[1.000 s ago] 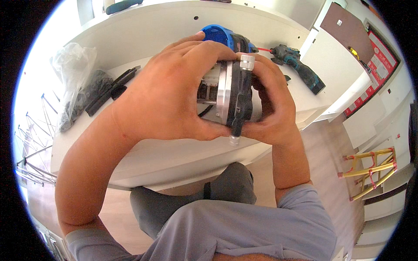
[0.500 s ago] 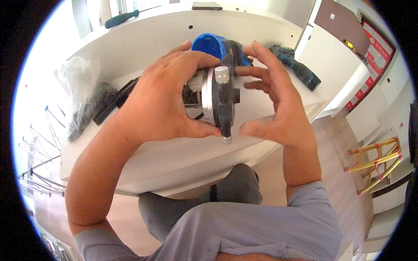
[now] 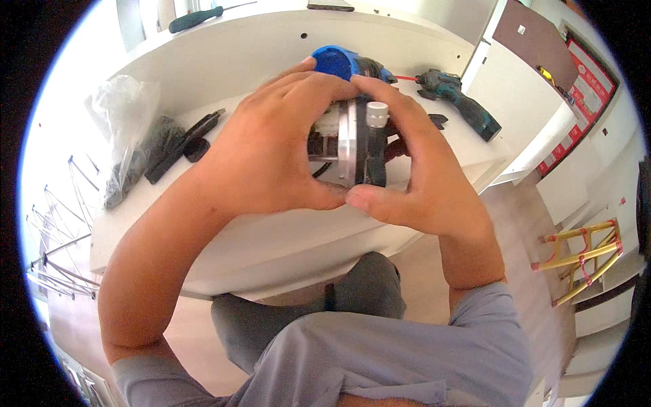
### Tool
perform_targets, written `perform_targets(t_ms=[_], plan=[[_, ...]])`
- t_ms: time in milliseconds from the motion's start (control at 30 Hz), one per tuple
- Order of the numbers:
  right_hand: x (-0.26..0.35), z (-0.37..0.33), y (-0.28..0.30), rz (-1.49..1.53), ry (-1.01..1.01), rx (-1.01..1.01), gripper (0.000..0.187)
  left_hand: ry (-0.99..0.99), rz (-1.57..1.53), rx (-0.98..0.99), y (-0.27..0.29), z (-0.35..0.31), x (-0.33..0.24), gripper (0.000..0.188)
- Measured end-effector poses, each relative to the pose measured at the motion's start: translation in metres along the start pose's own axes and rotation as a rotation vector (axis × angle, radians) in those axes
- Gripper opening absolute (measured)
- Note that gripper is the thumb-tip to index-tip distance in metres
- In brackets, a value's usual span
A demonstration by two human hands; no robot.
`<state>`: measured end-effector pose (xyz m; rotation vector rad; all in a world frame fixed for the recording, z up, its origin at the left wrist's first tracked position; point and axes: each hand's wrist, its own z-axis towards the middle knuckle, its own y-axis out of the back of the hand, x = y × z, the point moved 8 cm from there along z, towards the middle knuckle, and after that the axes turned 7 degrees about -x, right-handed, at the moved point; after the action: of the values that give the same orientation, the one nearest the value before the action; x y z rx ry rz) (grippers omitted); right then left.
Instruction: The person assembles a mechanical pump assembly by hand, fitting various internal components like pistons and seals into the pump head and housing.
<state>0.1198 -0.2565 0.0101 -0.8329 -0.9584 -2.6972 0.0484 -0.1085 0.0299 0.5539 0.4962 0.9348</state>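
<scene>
Now both hands meet on the round motor part (image 3: 348, 146) at the centre of the frame; half a second ago the right hand (image 3: 441, 176) stood spread and clear of it, and it has since come back in. The left hand (image 3: 268, 146) is wrapped around the metal side, while the right curves over the black collar (image 3: 375, 159), thumb at its lower edge, beside the silver knob (image 3: 377, 114). That seems to put the part in a two-sided grip rather than in the left alone, though the right fingertips are partly hidden, so how firmly they press is hard to judge

As for writing, the red-and-white panel (image 3: 576, 95) at the upper right carries print, too small to read surely, and the teal-and-black driver (image 3: 461, 102) shows no legible label
</scene>
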Motion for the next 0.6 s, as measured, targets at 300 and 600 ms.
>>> perform_targets(t_ms=[300, 600], plan=[[0.008, -0.005, 0.0, -0.107, 0.349, -0.065, 0.107, 0.009, 0.0, -0.031, 0.003, -0.002, 0.007, 0.096], [0.001, -0.006, 0.0, -0.067, 0.548, -0.1, 0.101, 0.023, -0.037, -0.039, 0.003, 0.0, 0.008, 0.093]])
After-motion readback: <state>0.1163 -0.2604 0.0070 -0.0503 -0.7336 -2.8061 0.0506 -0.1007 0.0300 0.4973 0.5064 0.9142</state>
